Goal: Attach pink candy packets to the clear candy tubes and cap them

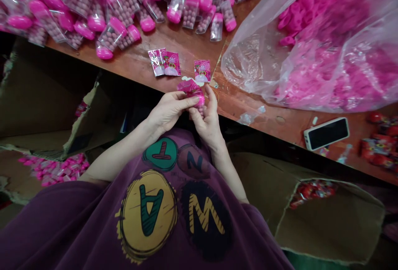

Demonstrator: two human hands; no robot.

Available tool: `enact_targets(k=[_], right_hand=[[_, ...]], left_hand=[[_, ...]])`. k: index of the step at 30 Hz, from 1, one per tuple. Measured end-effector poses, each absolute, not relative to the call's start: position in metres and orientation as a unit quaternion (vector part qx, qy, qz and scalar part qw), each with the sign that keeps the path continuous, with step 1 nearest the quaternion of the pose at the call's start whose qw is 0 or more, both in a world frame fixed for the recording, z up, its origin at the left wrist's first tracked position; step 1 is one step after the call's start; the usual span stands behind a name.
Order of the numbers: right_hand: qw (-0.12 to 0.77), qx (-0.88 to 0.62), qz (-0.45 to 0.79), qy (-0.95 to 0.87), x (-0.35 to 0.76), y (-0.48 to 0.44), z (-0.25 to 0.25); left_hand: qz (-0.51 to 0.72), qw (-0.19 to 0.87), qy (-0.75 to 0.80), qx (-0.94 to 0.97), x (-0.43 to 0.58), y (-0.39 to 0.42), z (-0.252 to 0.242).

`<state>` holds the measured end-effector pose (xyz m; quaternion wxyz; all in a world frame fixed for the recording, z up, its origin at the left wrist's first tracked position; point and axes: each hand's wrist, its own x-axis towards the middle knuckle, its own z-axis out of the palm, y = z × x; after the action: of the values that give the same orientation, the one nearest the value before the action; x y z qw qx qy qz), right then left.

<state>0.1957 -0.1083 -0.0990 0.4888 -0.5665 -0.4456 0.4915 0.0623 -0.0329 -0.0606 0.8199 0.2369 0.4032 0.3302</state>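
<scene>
My left hand point(168, 110) and my right hand point(207, 120) meet at the edge of the wooden table point(186, 46), just above my lap. Both are closed on a small tube with a pink cap point(199, 100), and a pink sachet point(188, 86) sits at its top between my fingertips. Most of the tube is hidden by my fingers. On the table just beyond lie two more pink sachets point(164, 62) side by side and a third pink sachet point(202, 71) to their right.
A heap of pink-capped tubes filled with small balls point(124, 0) covers the far left of the table. A clear bag of pink caps point(317, 42) lies at the right, a phone point(326, 133) near it. Cardboard boxes point(329, 220) stand on both sides below.
</scene>
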Motion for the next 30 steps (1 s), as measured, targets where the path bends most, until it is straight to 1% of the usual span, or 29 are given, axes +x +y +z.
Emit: enact_targets(k=[3,9,15,20,26,28,30], right_hand=[[0.497,-0.536,0.526,-0.434,0.194,-0.112,-0.097],[0.505,-0.526,0.566,-0.386,0.187,-0.114,-0.091],[0.501,-0.583,0.489,-0.412,0.182,-0.113,-0.095],[0.51,-0.54,0.56,-0.366,0.184,-0.113,-0.09],[0.527,-0.486,0.637,-0.285,0.184,-0.113,-0.081],[0.525,-0.485,0.639,-0.285,0.185,-0.113,-0.082],[0.523,-0.509,0.607,-0.313,0.185,-0.113,-0.087]], left_hand=[[0.344,0.811,0.412,0.235,0.059,-0.031,-0.057],[0.302,0.841,0.386,0.232,0.056,-0.03,-0.055],[0.323,0.83,0.385,0.24,0.058,-0.034,-0.058],[0.331,0.827,0.392,0.228,0.058,-0.034,-0.063],[0.33,0.836,0.366,0.241,0.06,-0.035,-0.064],[0.327,0.835,0.366,0.25,0.062,-0.036,-0.064],[0.341,0.823,0.377,0.255,0.063,-0.038,-0.064]])
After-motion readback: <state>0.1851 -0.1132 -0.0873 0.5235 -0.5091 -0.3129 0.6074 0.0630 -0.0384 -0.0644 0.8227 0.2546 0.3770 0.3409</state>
